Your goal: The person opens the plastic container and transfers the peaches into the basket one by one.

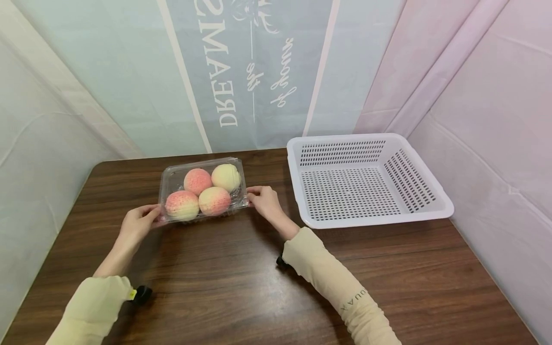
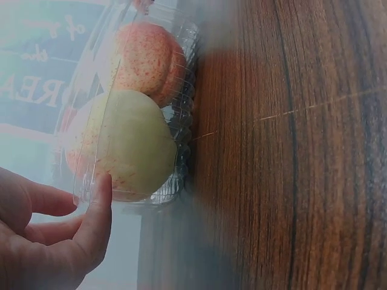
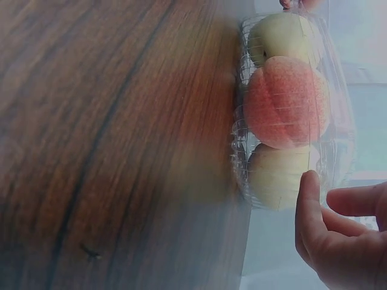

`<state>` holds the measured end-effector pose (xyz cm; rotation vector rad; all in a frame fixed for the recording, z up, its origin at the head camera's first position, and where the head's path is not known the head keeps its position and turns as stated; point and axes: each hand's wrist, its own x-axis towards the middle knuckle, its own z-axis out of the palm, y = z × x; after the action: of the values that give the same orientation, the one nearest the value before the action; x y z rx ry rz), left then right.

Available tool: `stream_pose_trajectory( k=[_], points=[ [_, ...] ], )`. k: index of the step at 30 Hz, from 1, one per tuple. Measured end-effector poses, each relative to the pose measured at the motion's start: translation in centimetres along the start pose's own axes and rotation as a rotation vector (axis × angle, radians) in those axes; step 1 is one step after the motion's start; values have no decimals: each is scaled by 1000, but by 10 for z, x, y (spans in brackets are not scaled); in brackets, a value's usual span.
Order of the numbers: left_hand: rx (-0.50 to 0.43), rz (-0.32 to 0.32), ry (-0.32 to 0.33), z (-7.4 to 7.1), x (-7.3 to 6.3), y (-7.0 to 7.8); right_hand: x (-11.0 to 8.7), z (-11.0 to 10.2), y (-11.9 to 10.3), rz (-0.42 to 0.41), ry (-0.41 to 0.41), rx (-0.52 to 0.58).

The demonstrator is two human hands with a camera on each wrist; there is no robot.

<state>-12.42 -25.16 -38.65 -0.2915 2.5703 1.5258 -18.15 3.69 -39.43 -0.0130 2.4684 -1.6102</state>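
Several peaches (image 1: 214, 201), pink-red and pale yellow, sit inside a clear plastic box (image 1: 172, 175) toward the back left of the table. My left hand (image 1: 137, 221) pinches the box's near left corner between thumb and fingers. At its right end, my right hand (image 1: 265, 200) grips the edge by the front corner. The left wrist view shows the left hand (image 2: 54, 235) at the rim beside a pale peach (image 2: 130, 145). In the right wrist view, the right hand's fingertips (image 3: 309, 178) overlap the box's end, with a red peach (image 3: 287, 103) behind them.
A white perforated plastic basket (image 1: 373, 223) stands on the right of the dark wooden table (image 1: 215, 278). Behind the table hangs a pale blue cloth (image 1: 276, 120) with white lettering. White sheets (image 1: 496, 143) border the sides.
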Motion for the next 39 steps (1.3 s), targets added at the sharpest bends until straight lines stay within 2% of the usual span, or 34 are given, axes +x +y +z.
stream_pose_trajectory(
  k=[3, 9, 15, 21, 26, 32, 39],
  points=[
    [-27, -5, -30, -2, -3, 0, -1, 0, 0, 9, -18, 42],
    [-158, 1, -93, -6, -5, -3, -2, 0, 2, 20, -38, 93],
    [-252, -5, -110, -6, -4, -7, -1, -1, 4, 45, -78, 169],
    [-310, 18, -125, -7, -4, -9, 0, -2, 5, 59, -105, 259],
    [-346, 36, -132, -8, -5, -10, -1, -4, 3, 83, -139, 315],
    [-345, 50, -137, -7, -4, -10, -1, -6, 3, 89, -173, 338],
    [-304, 10, -119, -8, -5, -8, -3, -7, 1, 113, -193, 368]
  ],
)
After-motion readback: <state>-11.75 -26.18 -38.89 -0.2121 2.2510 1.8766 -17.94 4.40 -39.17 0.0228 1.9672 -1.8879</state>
